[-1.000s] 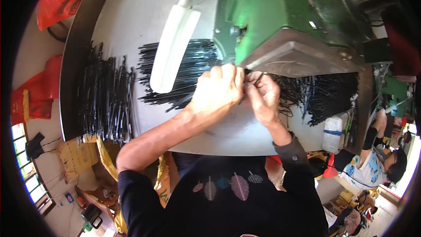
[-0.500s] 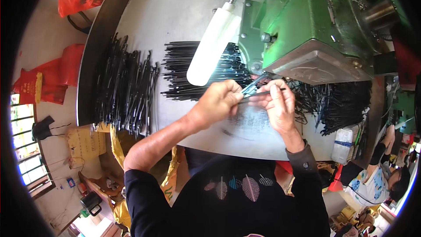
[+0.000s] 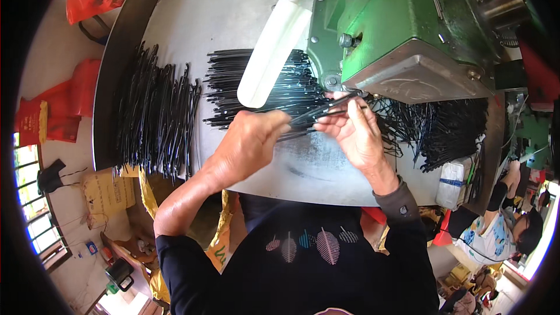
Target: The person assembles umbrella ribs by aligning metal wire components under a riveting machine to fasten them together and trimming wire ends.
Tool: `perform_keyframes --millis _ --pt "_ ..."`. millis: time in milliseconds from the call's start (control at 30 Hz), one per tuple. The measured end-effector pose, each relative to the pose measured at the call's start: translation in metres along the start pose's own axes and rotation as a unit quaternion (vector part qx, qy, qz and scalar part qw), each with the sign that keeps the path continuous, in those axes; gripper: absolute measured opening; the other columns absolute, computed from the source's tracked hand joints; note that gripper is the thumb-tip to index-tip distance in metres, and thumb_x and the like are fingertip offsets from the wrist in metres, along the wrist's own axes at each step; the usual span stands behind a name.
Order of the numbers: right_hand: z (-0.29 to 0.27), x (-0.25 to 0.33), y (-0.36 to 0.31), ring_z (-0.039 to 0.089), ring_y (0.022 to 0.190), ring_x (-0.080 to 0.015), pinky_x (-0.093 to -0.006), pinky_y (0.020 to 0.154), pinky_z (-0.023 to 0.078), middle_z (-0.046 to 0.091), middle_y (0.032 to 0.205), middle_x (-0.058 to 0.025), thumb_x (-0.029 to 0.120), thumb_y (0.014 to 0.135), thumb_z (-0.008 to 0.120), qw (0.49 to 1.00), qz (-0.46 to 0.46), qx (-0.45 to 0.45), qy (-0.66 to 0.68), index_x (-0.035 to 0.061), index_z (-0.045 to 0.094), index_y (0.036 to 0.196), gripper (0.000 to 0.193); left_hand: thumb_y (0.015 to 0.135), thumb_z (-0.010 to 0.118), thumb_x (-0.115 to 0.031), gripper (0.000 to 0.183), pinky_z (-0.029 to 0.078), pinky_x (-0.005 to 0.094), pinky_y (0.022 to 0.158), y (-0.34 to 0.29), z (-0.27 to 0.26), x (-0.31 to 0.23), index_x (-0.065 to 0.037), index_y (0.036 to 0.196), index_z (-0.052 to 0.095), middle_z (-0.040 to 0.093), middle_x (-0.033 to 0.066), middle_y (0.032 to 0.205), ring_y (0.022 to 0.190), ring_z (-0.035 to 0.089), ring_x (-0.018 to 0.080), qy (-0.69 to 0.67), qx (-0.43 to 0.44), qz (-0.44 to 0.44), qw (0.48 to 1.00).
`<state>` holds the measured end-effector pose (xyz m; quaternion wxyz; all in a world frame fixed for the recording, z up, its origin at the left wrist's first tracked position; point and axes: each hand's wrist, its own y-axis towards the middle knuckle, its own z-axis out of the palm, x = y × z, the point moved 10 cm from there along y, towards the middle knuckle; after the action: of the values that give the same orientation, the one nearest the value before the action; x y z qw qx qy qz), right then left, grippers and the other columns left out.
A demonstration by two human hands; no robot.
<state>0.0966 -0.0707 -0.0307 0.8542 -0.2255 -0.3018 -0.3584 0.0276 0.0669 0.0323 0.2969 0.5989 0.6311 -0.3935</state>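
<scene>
My left hand (image 3: pixel 248 146) is closed, with slightly blurred fingers, on the left end of a thin black rod (image 3: pixel 318 111). The rod slants up to the right, toward the underside of a green machine (image 3: pixel 402 41). My right hand (image 3: pixel 360 137) pinches the rod's right part between thumb and fingers, close below the machine. How many rods are in my hands I cannot tell. Just beyond my hands lies a pile of similar black rods (image 3: pixel 233 70), laid side by side. Part of that pile is hidden by a white lamp (image 3: pixel 271 52).
More black rods (image 3: pixel 157 116) lie at the metal table's (image 3: pixel 326 181) left side. A tangled heap of dark rods (image 3: pixel 449 128) sits at the right, beside a white wrapped block (image 3: pixel 454 184). The machine overhangs the far right. Another person (image 3: pixel 496 233) is at the right.
My left hand has moved left and slightly down, away from my right hand. My right hand has turned a little, its fingers nearer the machine. The whole view has shifted slightly.
</scene>
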Motion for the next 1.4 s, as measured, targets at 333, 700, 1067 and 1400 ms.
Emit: perform_keyframes --millis 333,700,1067,1400 --pt "-0.031 0.042 -0.025 0.064 0.093 -0.0246 -0.0427 0.085 0.053 0.064 0.101 -0.0124 0.025 0.100 0.041 0.988 -0.146 -0.050 -0.014 0.0037 0.055 0.111 0.028 0.096 0.041 -0.007 0.029 0.053 0.0417 0.086 0.012 0.035 0.063 0.004 0.122 0.044 0.062 0.0204 0.099 0.091 0.064 0.0312 -0.619 -0.125 -0.191 0.751" --pt "-0.039 0.059 -0.026 0.065 0.092 -0.0270 -0.0430 0.082 0.055 0.063 0.099 -0.0133 0.024 0.099 0.043 0.973 -0.195 -0.106 -0.070 -0.0001 0.053 0.106 0.027 0.093 0.057 -0.022 0.031 0.054 0.0388 0.083 0.052 0.062 0.032 0.004 0.111 0.056 0.064 0.0191 0.094 0.090 0.065 0.0273 -0.697 -0.114 -0.096 0.701" --pt "-0.040 0.058 -0.027 0.065 0.093 -0.0274 -0.0435 0.083 0.055 0.062 0.102 -0.0142 0.024 0.100 0.042 0.970 -0.204 -0.114 -0.066 -0.0006 0.051 0.110 0.028 0.093 0.057 -0.022 0.024 0.055 0.0399 0.081 0.055 0.059 0.031 0.001 0.100 0.059 0.065 0.0184 0.091 0.087 0.066 0.0285 -0.673 -0.127 -0.087 0.723" --pt "-0.039 0.054 -0.025 0.065 0.093 -0.0273 -0.0425 0.083 0.056 0.064 0.101 -0.0147 0.023 0.100 0.042 0.974 -0.189 -0.104 -0.075 -0.0001 0.051 0.110 0.027 0.093 0.057 -0.021 0.025 0.055 0.0403 0.081 0.054 0.058 0.036 0.003 0.101 0.059 0.065 0.0173 0.090 0.087 0.066 0.0280 -0.673 -0.136 -0.101 0.720"
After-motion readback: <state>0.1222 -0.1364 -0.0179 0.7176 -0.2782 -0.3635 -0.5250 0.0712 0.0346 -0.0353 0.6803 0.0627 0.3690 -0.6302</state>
